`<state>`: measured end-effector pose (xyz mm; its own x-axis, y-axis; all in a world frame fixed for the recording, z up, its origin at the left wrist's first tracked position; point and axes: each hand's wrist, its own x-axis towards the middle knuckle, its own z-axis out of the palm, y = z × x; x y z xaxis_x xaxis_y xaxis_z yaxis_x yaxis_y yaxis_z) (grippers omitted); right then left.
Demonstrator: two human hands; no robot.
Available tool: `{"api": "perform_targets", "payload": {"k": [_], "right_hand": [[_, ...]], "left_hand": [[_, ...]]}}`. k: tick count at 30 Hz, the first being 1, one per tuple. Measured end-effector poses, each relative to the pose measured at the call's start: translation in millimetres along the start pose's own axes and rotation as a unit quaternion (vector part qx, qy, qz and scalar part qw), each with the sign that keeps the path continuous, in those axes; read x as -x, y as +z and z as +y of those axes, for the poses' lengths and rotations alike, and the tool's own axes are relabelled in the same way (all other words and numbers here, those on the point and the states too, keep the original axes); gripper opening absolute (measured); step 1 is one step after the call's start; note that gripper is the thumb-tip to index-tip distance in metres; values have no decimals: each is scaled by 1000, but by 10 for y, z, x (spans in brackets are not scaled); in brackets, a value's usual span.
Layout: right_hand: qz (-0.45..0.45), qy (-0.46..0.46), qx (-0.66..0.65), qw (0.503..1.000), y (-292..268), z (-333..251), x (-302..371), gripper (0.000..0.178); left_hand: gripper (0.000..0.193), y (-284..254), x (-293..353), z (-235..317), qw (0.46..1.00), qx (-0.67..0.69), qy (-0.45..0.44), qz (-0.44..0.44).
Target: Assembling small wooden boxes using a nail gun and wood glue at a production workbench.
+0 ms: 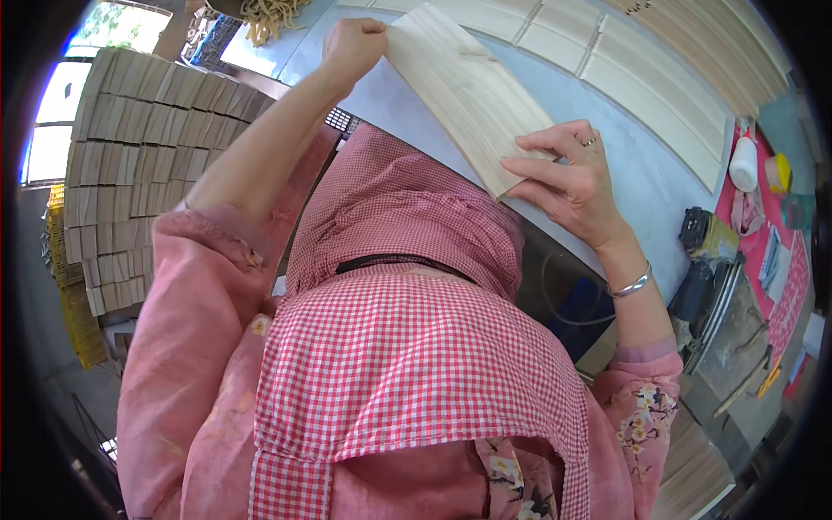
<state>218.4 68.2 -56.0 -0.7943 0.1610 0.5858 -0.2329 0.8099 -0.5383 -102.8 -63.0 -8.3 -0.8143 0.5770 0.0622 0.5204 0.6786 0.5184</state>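
A thin, pale wooden board [468, 100] slants across in front of me, from upper left to lower right, above a whitish tabletop [646, 186]. At its far left end my left hand [354, 50] is closed, fingers curled against the board's edge. My right hand [568, 178] pinches the near right end, its thumb at the lower edge and its fingers over the upper face. The grain and a small knot-like mark show on the board's face. What lies directly beneath the board is hidden.
More pale boards [646, 100] lie in rows along the table's far side. Stacked wooden blocks [165, 147] rise at left; tan bands [270, 17] lie at the far left. At right are a white bottle [744, 163], a yellow roll [778, 173] and a dark-and-yellow power tool [706, 232].
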Motion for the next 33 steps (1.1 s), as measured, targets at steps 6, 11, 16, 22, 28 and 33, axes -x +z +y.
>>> {"api": "perform_targets", "payload": {"k": [6, 11, 16, 22, 28, 33], "right_hand": [[12, 11, -5, 1000, 57, 24, -8, 29], [2, 12, 40, 999, 44, -54, 44, 32], [15, 38, 102, 994, 83, -215, 39, 35], [46, 106, 107, 987, 149, -415, 67, 35], [89, 91, 59, 990, 263, -339, 109, 39], [112, 86, 69, 988, 318, -353, 96, 40]], "left_hand": [[28, 78, 57, -123, 995, 59, 39, 70], [29, 137, 55, -183, 994, 41, 61, 78], [28, 118, 30, -200, 993, 41, 81, 81], [28, 145, 71, -184, 990, 33, 110, 82], [34, 163, 79, -196, 988, 30, 126, 80], [47, 83, 79, -137, 991, 17, 125, 48]]}}
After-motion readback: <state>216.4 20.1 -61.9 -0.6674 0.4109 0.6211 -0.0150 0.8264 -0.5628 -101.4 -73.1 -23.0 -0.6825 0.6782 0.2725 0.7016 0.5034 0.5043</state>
